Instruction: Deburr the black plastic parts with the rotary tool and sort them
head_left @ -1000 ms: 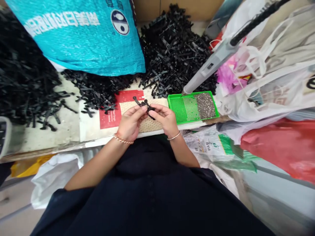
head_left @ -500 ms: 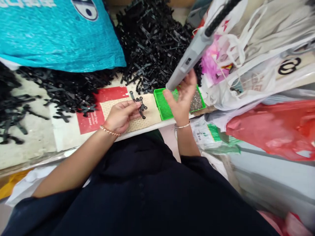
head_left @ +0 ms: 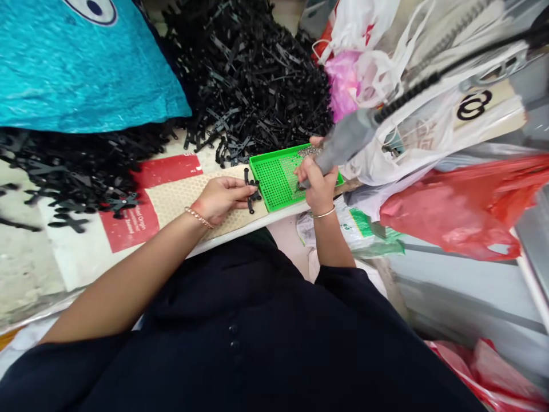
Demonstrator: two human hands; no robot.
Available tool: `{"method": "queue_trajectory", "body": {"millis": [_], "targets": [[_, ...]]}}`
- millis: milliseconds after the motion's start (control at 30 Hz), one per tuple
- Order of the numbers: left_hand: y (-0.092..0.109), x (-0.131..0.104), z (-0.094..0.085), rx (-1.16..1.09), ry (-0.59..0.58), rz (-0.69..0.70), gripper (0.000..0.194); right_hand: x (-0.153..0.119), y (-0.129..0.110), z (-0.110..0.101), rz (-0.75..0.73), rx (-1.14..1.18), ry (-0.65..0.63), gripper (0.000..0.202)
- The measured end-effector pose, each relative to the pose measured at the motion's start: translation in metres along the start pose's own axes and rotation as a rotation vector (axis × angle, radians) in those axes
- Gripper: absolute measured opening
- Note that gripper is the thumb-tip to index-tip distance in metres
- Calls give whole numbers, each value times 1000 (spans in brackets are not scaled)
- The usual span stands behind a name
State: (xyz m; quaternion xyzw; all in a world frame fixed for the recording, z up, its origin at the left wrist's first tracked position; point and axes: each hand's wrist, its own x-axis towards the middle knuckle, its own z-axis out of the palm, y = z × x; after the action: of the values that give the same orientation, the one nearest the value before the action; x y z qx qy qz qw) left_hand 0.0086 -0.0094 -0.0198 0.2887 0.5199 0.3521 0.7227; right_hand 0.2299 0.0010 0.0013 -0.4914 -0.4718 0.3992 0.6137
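My left hand (head_left: 219,200) pinches a small black plastic part with several arms (head_left: 250,193) in its fingertips, just above the cream textured mat (head_left: 175,200). My right hand (head_left: 321,186) is wrapped round a grey electric screwdriver (head_left: 349,137), which slants with its nose down toward the green tray (head_left: 266,191). A black coiled cord (head_left: 412,94) runs from the tool's upper end. The tray's left part is a bare grid of holes. Small metal screws (head_left: 309,151) lie in its right part, partly hidden by my right hand and the screwdriver.
A large heap of black plastic parts (head_left: 253,74) lies behind the tray, and more parts (head_left: 86,166) spread to the left. A blue bag (head_left: 86,74) lies over some of them. White plastic bags (head_left: 369,28) and a red bag (head_left: 454,212) crowd the right side.
My right hand has gone from open beside the hanging screwdriver to closed round it, and the tool has tilted to the right. My left hand still holds the black part, now near the tray.
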Motion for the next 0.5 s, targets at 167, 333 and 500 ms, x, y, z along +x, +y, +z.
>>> {"method": "queue_trajectory", "body": {"millis": [167,333,500], "targets": [[-3,1,-1,13,23,-12,33,-12,20,-5,-10,80,88,56],[-3,0,0,-4,38,-6,34,-14,25,-5,12,42,69,61],[-2,-2,0,0,39,-8,35,-13,30,-8,8,98,49,54]]}}
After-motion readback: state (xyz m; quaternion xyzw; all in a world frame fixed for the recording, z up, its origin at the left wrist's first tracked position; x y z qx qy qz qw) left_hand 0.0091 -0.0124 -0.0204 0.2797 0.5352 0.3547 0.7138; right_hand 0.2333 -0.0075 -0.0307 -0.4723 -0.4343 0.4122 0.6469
